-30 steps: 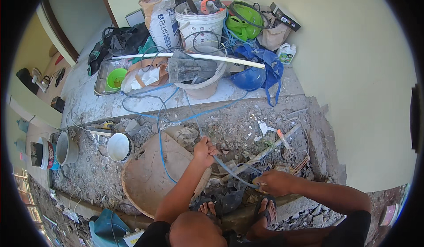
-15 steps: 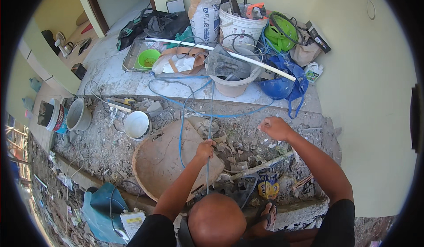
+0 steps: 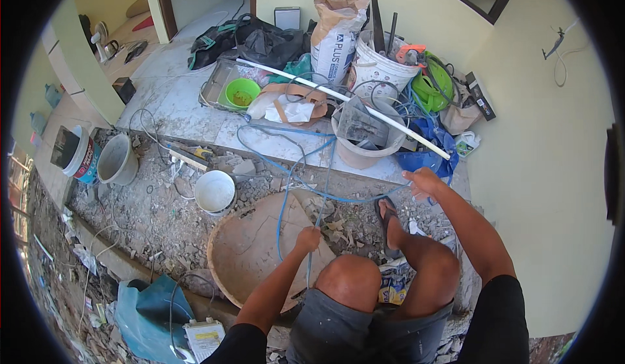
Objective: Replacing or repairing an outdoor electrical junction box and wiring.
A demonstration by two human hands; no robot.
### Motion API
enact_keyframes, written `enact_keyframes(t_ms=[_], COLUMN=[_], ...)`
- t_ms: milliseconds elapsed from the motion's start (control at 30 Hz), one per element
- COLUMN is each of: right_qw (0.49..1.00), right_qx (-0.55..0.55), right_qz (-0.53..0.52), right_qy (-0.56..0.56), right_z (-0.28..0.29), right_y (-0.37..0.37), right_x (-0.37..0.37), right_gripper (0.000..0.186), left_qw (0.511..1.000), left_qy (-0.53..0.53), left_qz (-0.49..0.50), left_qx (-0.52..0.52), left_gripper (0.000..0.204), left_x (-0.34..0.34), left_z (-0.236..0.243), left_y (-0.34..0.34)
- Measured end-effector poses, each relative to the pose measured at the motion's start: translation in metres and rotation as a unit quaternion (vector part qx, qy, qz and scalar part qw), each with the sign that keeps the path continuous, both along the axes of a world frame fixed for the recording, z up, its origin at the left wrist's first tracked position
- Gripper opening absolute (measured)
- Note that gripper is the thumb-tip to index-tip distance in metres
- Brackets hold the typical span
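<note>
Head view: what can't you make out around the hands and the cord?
In the head view:
Left hand: how its fingers wrap the cord, hidden by its own back.
Right hand: whether it grips the cord; too blurred.
Left foot: hidden beneath the left knee.
Yellow packet: partly covered by the legs.

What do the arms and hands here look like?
They are a person's: the left hand and right hand look bare, without gloves. Plain black sleeves end near the elbows. No watch or bracelet shows.
</note>
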State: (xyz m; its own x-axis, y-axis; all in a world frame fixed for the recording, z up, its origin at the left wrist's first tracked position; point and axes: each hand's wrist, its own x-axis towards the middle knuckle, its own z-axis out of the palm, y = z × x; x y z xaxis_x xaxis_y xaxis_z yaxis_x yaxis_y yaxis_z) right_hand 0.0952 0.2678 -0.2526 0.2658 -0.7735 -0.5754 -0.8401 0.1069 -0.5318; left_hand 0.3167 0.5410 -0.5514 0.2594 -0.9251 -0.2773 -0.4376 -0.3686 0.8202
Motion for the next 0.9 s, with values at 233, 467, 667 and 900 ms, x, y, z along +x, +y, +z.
enact_keyframes(t_ms=[233,467,667,900], right_qw=[0.934,0.771,0.761,0.758], right_qx=[0.151,0.227,0.162,0.083], right_qz=[-0.227,-0.315,-0.385,-0.347], right_qy=[-0.229,-0.505,-0.496,-0.545], right_z=[-0.088,-0.150,-0.085,-0.022], right_y=[-0.073,-0.062,-0.111,-0.108], right_x=[0.041,0.100,0.050,0.042], right_gripper=[0.079,0.035,0.042,0.040], left_qw=[0.976,0.910,0.930,0.911], left_qy=[-0.181,-0.411,-0.367,-0.396], left_qz=[0.121,0.027,0.016,0.035], left_qx=[0.008,-0.047,0.004,-0.104], left_gripper=[0.063,0.093,0.052,0.019], left_x=[0.018,0.132,0.064,0.011], left_z=[0.081,0.029,0.032,0.001], left_y=[-0.116,-0.277,-0.339,-0.311])
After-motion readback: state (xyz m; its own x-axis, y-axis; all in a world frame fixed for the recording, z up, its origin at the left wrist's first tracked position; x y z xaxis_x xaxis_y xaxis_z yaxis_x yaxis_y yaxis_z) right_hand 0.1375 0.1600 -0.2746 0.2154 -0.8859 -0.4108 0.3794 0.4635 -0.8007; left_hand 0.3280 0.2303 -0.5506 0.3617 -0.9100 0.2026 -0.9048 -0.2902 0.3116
